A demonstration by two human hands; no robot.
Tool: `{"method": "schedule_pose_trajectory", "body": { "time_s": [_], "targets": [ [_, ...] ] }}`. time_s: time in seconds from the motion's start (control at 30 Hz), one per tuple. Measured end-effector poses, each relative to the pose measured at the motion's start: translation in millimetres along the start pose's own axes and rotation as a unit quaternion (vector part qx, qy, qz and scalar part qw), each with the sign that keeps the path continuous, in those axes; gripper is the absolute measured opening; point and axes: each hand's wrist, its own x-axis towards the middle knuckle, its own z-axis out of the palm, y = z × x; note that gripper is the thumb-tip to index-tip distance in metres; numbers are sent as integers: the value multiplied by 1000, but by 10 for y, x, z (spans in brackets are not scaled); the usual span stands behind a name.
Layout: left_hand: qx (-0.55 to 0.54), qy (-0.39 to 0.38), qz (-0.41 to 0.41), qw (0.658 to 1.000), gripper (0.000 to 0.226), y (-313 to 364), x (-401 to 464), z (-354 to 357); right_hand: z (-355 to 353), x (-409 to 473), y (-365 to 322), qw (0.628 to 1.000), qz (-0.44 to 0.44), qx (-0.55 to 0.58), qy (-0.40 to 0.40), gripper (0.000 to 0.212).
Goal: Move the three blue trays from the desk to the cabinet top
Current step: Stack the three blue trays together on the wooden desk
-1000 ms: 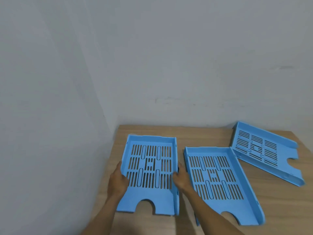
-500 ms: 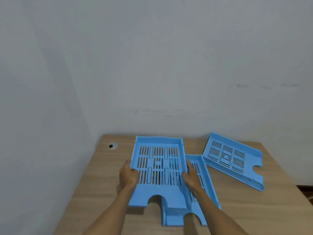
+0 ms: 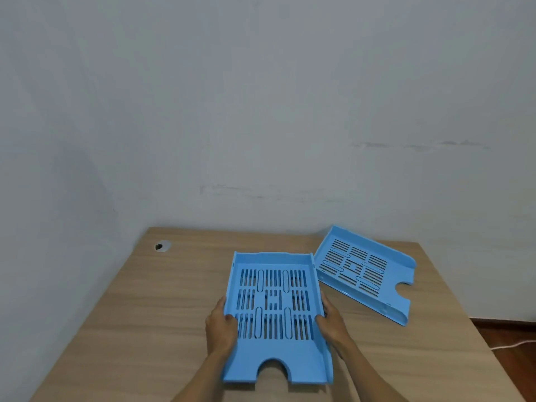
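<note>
A blue slotted tray [image 3: 275,311] lies in the middle of the wooden desk [image 3: 145,314], directly over a second blue tray that it almost fully hides. My left hand [image 3: 221,326] grips the top tray's left wall and my right hand [image 3: 330,322] grips its right wall. A third blue tray [image 3: 365,271] lies apart at the back right of the desk, turned at an angle, with its notched end toward the right.
A round cable hole [image 3: 161,246] sits near the desk's back left corner. Grey walls close the desk in at the back and left. At the right, dark floor and a white cable [image 3: 510,345] show beyond the desk's edge.
Both hands carried the left tray rightward and set it squarely over the middle tray, which now hardly shows. The view shifted right as well. The third tray stayed put.
</note>
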Motion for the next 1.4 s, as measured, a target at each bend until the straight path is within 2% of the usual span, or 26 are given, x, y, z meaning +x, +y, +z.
{"method": "schedule_pose_trajectory", "body": {
  "time_s": [0.2, 0.47, 0.6, 0.73, 0.97, 1.1, 1.4],
  "targets": [
    [9, 10, -5, 1000, 58, -21, -66, -4, 77, 74, 123, 999, 24, 10, -23, 70],
    [-8, -2, 3, 1000, 54, -3, 123, -2, 150, 231, 169, 1000, 25, -6, -2, 70],
    [-40, -48, -6, 998, 43, -58, 248, -25, 168, 356, 249, 1000, 26, 0, 6, 74],
    [-27, -89, -13, 996, 28, -176, 352, -53, 196, 308, 124, 998, 59, 16, 6, 71],
    [-30, -129, -29, 991, 34, -289, 548, -166, 231, 314, -82, 996, 11, 70, 47, 58],
    [-47, -143, -21, 988, 32, -212, 481, -148, 229, 319, -119, 997, -13, 56, 55, 58],
    [-19, -151, 3, 988, 35, -103, 388, -101, 254, 160, 74, 996, 39, 39, 75, 65]
  ]
}}
